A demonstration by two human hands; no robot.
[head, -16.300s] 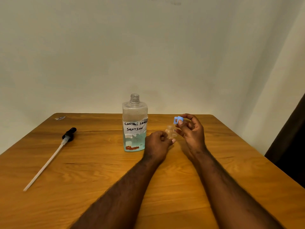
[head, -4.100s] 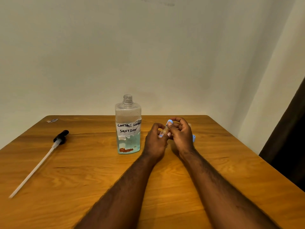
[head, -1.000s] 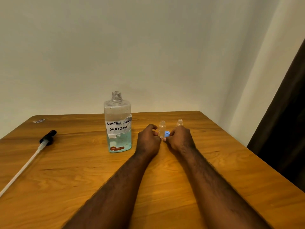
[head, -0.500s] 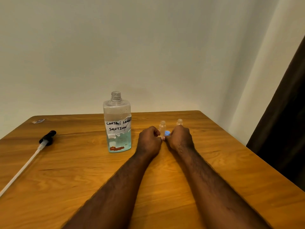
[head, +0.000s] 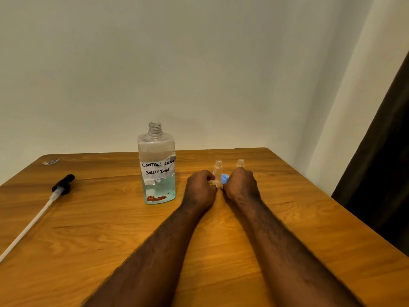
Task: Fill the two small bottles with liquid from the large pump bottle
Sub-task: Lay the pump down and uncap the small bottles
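Closest to me it's just two bare forearms stretched out over the orange-brown wooden surface (head: pixel 88 229), hands parked side by side near the middle. The left hand (head: pixel 200 189) has its fingers curled in, knuckles up, right at the foot of the first small clear plastic bottle (head: pixel 217 169). Honestly I can't tell if it's gripping the bottle or just bunched up next to it. The right hand (head: pixel 241 185) has its fingers pinched on a small blue plastic cap (head: pixel 224 178), held between the two hands. The second small clear plastic bottle (head: pixel 240 162) pokes up just behind the right hand's knuckles. Both little bottles stand upright with open necks, and I can't make out any liquid in either.

Just left of the hands stands the large clear rectangular plastic bottle (head: pixel 157 151), neck open, bluish liquid in its lower part, and a taped white label handwritten "contact lens solution".

Well apart on the left, the black pump head (head: pixel 63 185) lies flat with its long white tube (head: pixel 28 224). A small silvery scrap (head: pixel 51 161) sits by the far left corner. Behind it all there's a plain pale wall (head: pixel 199 63), with a dark curtain (head: pixel 387 151) on the right.
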